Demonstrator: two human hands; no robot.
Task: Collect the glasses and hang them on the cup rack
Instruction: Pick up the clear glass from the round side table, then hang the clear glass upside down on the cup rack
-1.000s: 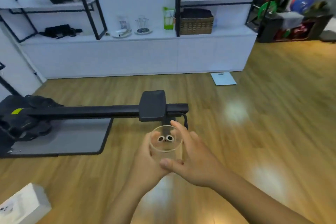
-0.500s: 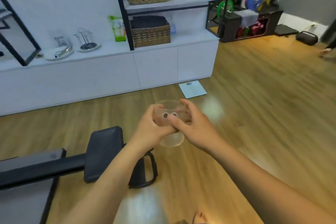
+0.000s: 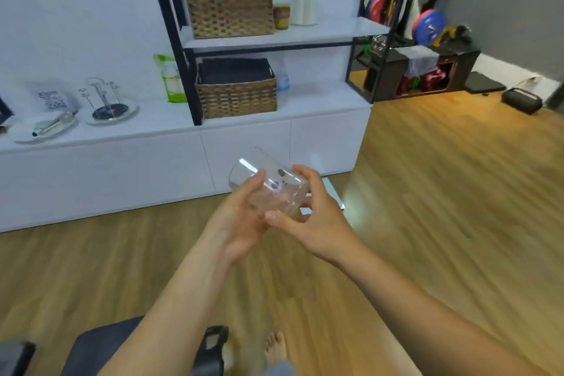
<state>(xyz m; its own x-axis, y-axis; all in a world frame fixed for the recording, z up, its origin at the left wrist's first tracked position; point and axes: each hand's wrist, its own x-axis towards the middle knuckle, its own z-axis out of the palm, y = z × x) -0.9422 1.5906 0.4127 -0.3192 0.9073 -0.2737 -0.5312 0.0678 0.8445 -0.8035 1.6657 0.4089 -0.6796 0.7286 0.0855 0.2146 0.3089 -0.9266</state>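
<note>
Far on the left, the wire cup rack (image 3: 105, 98) stands on a plate on the white shelf (image 3: 158, 122). In the middle, near us, the left hand (image 3: 241, 223) and right hand (image 3: 311, 214) both wrap around a clear glass (image 3: 268, 189) (tipped sideways), up above the wood floor (image 3: 442, 207).

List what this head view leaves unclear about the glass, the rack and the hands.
- Glass: its base is covered by the left hand and right hand; the printed marks are too blurred to read.
- Cup rack: small and motion-blurred, so the peg count and whether any glass hangs there cannot be told.
- Plate beside the rack: contents blurred.
- Foot: cut off by the bottom edge.
</note>
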